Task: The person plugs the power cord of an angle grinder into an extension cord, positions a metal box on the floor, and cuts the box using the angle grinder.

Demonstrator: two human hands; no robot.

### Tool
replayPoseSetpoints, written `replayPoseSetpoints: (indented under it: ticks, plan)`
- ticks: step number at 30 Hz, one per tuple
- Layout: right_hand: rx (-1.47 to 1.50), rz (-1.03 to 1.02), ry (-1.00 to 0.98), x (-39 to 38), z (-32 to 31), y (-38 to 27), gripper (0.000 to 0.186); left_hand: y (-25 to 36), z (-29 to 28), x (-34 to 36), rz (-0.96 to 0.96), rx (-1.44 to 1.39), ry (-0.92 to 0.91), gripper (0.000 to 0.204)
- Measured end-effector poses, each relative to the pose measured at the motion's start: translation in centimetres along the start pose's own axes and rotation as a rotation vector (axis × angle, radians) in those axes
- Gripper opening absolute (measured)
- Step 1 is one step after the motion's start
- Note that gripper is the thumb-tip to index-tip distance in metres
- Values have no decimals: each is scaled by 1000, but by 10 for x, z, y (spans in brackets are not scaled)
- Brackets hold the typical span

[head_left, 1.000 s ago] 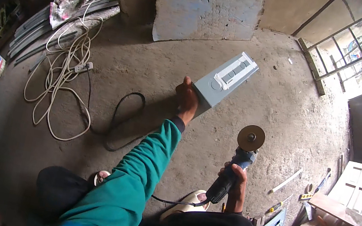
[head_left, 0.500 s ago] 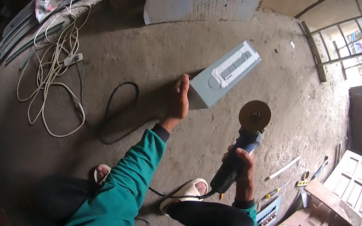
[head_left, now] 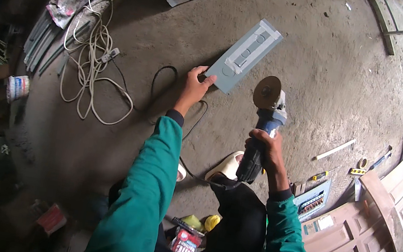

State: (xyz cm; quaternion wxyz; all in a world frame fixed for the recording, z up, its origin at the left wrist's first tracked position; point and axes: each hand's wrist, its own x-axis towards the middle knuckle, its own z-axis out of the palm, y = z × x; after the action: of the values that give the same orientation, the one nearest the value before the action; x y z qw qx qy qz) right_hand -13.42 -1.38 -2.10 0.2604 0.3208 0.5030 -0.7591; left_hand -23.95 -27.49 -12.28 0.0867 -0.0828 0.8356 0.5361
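A long grey metal box [head_left: 219, 80] with round knockouts has pale tape strips framing a narrow rectangle on its upper face. It appears to lie on the floor or just above it. My left hand [head_left: 195, 89] grips its near left corner, thumb on top and fingers along the side. My right hand [head_left: 272, 152] is wrapped round the body of a blue and black angle grinder [head_left: 269, 120]. The grinder's brown disc [head_left: 265, 89] points away from me, a short way right of the box and apart from it. Its black cord trails left past my foot.
A white extension cord [head_left: 92, 88] lies tangled at left beside grey conduit pipes [head_left: 40, 45]. At right are wooden panel doors [head_left: 346, 244], an open breaker panel [head_left: 313, 201], a screwdriver [head_left: 321, 175] and a pale strip [head_left: 336, 149]. Coloured packets [head_left: 186, 242] lie between my legs.
The box has moved away from me and looks lower, with my left hand still on it. The grinder has come up nearer the box, its disc turned more edge-on. My view has shifted.
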Motion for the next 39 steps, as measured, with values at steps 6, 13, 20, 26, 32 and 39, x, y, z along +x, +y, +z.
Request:
replayPoseSetpoints:
  ticks: [6, 13, 20, 26, 32, 39]
  plan:
    - [43, 17, 18, -21, 2, -10, 25, 24, 7, -7, -170, 13, -105, 54]
    - [-101, 83, 48, -40, 13, -41, 27, -15, 14, 8, -219, -232, -135, 53]
    - [-53, 85, 86, -22, 39, -47, 26, -18, 48, 21, -305, -299, 410, 61]
    - [-169, 166, 220, -13, 73, -71, 29, -13, 5, 66, -119, -196, 111, 55]
    - [-507, 366, 295, -9, 110, -124, 42, 39, -46, 146, -42, -141, -299, 47]
    - [-662, 256, 194, 35, 129, -136, 50, -7, -55, 188, 487, 22, -109, 47]
